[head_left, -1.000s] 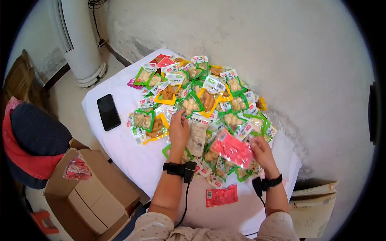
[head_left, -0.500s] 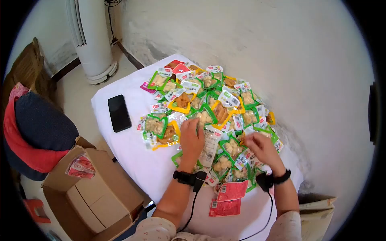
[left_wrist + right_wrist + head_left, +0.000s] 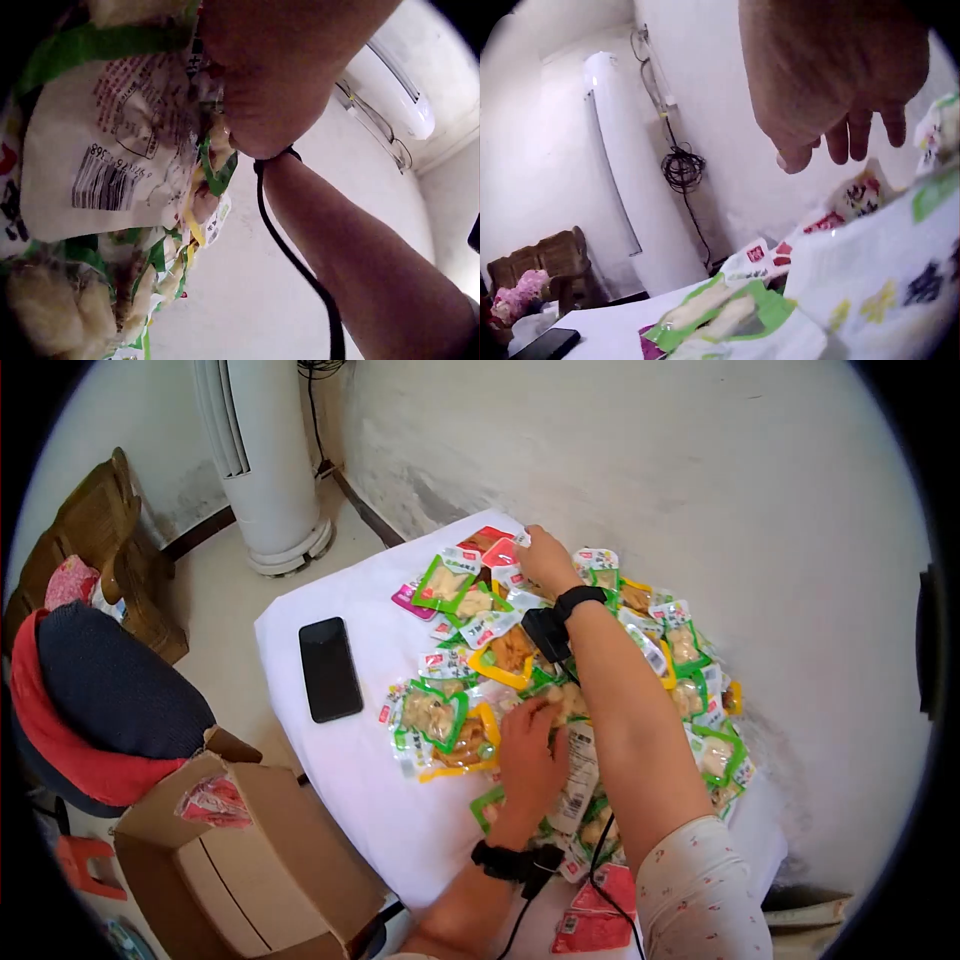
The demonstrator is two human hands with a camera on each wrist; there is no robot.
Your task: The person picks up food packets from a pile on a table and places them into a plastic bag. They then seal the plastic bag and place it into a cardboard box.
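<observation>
Right hand (image 3: pixel 550 563): fingers extended, grip empty, near the red packet (image 3: pixel 501 553), beyond and right of the phone (image 3: pixel 330 670). Left hand (image 3: pixel 533 765): right of the phone, grip undetermined. Packet judged light, pliable, slippery; pinch its sealed edge.

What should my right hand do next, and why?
Perhaps pinch the red packet beside your right hand: that hand hangs over the far end of the pile, fingers pointing down, and two other red packets lie apparently grouped near you.
</observation>
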